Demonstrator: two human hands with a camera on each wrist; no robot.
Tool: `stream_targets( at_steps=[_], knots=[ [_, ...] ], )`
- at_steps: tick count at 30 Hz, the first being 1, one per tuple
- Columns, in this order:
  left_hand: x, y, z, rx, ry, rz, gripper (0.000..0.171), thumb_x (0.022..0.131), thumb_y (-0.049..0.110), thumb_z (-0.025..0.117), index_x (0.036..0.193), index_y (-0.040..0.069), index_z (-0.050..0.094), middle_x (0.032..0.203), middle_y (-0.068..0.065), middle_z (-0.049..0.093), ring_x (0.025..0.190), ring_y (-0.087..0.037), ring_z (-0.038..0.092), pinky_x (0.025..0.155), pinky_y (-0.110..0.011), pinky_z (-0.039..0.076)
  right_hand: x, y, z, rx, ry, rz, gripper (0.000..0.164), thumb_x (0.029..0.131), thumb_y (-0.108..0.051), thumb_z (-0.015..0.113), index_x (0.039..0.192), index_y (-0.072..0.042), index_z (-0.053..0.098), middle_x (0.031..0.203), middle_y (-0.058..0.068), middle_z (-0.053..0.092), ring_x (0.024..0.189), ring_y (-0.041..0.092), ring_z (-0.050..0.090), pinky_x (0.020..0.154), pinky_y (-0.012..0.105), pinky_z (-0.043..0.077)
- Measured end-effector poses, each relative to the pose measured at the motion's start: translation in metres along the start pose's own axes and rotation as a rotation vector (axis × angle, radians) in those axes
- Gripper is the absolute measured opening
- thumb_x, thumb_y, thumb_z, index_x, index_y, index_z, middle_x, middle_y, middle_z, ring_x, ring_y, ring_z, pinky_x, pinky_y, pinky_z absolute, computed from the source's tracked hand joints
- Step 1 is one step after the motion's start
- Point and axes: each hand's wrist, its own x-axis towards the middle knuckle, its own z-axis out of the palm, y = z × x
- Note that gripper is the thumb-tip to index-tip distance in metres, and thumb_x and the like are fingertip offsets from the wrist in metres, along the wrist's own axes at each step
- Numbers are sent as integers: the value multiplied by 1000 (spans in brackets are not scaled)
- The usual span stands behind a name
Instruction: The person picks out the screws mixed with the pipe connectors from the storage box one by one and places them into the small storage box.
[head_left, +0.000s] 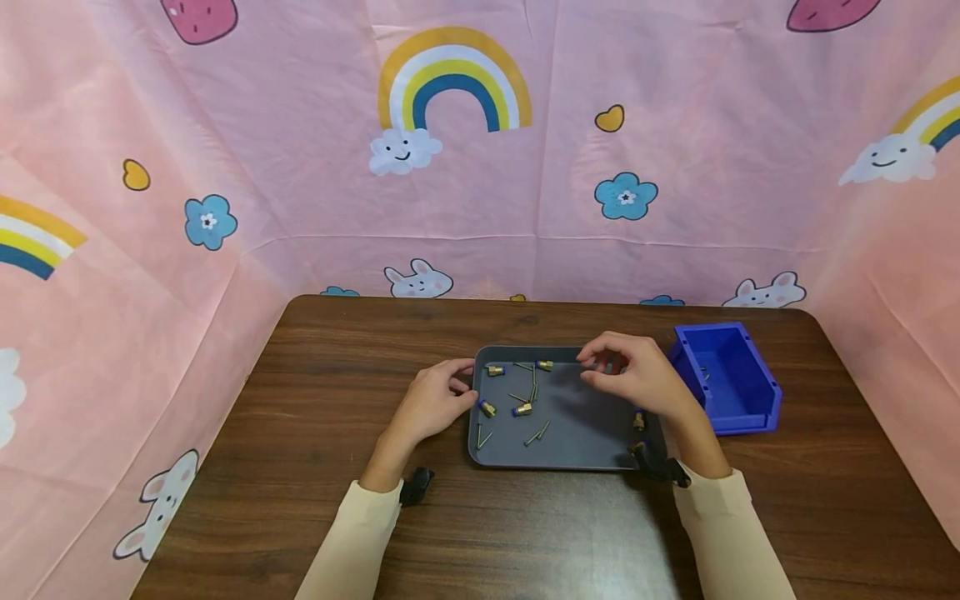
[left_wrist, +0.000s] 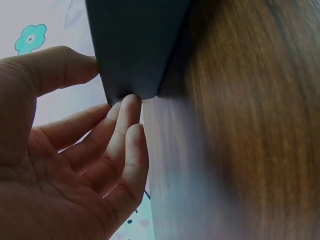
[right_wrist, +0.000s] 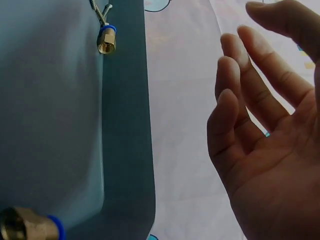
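Observation:
A shallow grey tray [head_left: 585, 442] lies on the table, holding several brass fittings with blue collars, such as one fitting [head_left: 522, 409], and several thin screws [head_left: 537, 434]. My left hand [head_left: 435, 402] touches the tray's left edge; in the left wrist view its thumb and fingertips meet the tray's rim [left_wrist: 135, 50]. Over the tray's right part hovers my right hand [head_left: 636, 372], its fingers loosely bent and nothing between them. The right wrist view shows that hand [right_wrist: 270, 110] apart from the tray wall [right_wrist: 127, 125], with a brass fitting [right_wrist: 107, 40] inside the tray.
Right of the tray stands a blue plastic bin [head_left: 723, 367] with a few small screws [head_left: 704, 372] inside. The wooden table [head_left: 337, 375] reaches back to a pink patterned cloth [head_left: 487, 200], which also hangs at both sides.

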Motion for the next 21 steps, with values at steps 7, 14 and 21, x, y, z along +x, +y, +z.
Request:
stream_targets(
  at_steps=[7,14,21],
  knots=[
    [0,1,0,1,-4,1,51,97,7,77,146,-2,68,135,-16,73,104,-25,78,87,-46,63,17,0,0,48,-145,-20,20,94,-3,85,111,-12,80,101,8,78,88,18,68,72,31,58],
    [-1,2,0,-6,-10,-14,51,98,7,78,147,-1,67,135,-15,72,104,-25,77,86,-45,63,33,6,7,106,-265,3,20,94,-5,86,113,-12,81,104,10,76,89,20,70,78,33,60],
    [-2,1,0,-15,-8,-17,52,98,7,78,147,-1,67,135,-15,73,104,-25,77,87,-45,63,45,17,21,138,-430,-15,23,93,-2,86,114,0,79,102,13,77,89,23,70,76,32,60]
  ],
)
